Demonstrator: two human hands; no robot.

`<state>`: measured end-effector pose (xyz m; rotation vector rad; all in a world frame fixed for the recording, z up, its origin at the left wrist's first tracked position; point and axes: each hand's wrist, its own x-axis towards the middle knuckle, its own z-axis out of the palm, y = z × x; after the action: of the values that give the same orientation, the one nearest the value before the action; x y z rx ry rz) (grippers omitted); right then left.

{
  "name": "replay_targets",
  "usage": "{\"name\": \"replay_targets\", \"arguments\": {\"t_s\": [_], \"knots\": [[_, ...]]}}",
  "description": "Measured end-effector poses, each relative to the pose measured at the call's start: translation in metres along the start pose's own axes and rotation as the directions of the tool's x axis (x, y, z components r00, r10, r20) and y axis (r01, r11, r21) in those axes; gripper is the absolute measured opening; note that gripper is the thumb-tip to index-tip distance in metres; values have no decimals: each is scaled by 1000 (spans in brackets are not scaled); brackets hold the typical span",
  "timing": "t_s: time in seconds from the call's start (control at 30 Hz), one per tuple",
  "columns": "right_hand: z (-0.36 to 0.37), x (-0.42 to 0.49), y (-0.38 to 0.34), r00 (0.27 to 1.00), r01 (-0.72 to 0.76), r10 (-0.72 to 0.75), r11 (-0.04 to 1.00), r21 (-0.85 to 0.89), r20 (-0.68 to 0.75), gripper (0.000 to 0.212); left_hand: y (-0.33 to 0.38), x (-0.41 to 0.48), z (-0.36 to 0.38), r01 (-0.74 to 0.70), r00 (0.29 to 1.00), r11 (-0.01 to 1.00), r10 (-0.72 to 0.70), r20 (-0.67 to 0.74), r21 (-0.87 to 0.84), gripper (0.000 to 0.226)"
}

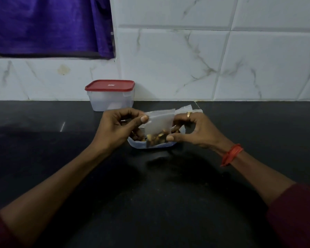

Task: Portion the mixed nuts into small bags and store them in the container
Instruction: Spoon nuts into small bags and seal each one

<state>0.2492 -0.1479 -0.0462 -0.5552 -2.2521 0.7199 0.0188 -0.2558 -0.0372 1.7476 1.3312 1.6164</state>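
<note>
Both hands hold one small bag (159, 122) between them, just above the counter (61, 158). Our left hand (115, 126) pinches the bag's upper left corner between thumb and curled fingers. Our right hand (193, 129) pinches the right edge, with the thumb low beside the contents and the fingers higher up. The bag hangs upright directly over a shallow pale dish (150, 145), which sits on the counter and holds more loose nuts. We judge the task to be at an early to middle stage. This bag already carries a portion, and the grip on its top edge suggests that we are sealing or checking the opening; we cannot tell whether the mouth is closed. What looks like a few spare empty bags (184, 109) lies just behind the right hand. The container (110, 95) stands well back against the tiled wall with its red lid (109, 85) on. It looks empty through its translucent wall, so we judge that storage has not begun. The remaining work is to finish this bag, fill the others, open the container and load it. The bag is thin, translucent and frosted. Its mixed nuts (157, 137), golden and dark brown, are settled in the bottom third, and the upper part is flat.
</note>
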Motion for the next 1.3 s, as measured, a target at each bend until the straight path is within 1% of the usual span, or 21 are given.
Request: {"name": "replay_targets", "arguments": {"t_s": [0.1,0.23,0.3,0.4,0.5,0.57,0.7,0.8,0.87,0.93,1.0,1.07,1.13,1.17,1.23,1.3], "knots": [[10,0,-5,1000,-21,21,999,-27,14,35,1,2,-1,-11,1000,998,10,-18,-63,9],[21,0,-3,998,-68,67,998,-8,-13,27,-6,3,-7,5,999,999,-6,-36,-36,9],[24,1,0,995,-91,91,996,18,-34,26,-10,3,-10,31,998,999,-33,-61,-27,14],[21,2,1,980,-149,158,986,80,-123,28,-14,7,-16,90,987,995,-96,-128,-47,27],[11,9,6,951,-193,221,970,145,-217,26,-19,11,-20,114,974,993,-117,-195,-27,31],[2,18,18,924,-222,266,958,180,-274,27,-24,12,-23,123,971,992,-119,-209,4,32],[-14,39,49,833,-363,420,906,217,-361,35,-32,14,-25,145,967,989,-133,-219,36,30],[-19,54,71,788,-475,503,864,168,-355,37,-37,17,-29,159,961,985,-140,-238,62,29],[-19,61,82,779,-540,530,839,73,-334,32,-41,18,-32,168,958,983,-145,-248,73,29],[-17,65,87,788,-567,530,823,-35,-313,28,-43,20,-34,170,954,983,-144,-261,77,29],[-14,65,86,799,-571,513,810,-130,-314,31,-45,21,-36,170,952,983,-144,-271,72,28],[-11,63,84,802,-572,461,776,-266,-379,37,-47,22,-37,167,950,983,-141,-279,73,26],[-8,61,84,799,-566,374,731,-381,-470,46,-50,23,-38,162,947,983,-131,-292,86,26],[-8,60,85,797,-559,346,734,-387,-495,50,-51,23,-40,162,945,982,-125,-302,101,25],[-10,60,86,793,-533,317,774,-341,-520,53,-55,23,-43,167,939,971,-103,-329,173,25],[-13,58,84,798,-492,294,822,-286,-527,57,-59,23,-49,183,933,934,-67,-352,306,24]]}}
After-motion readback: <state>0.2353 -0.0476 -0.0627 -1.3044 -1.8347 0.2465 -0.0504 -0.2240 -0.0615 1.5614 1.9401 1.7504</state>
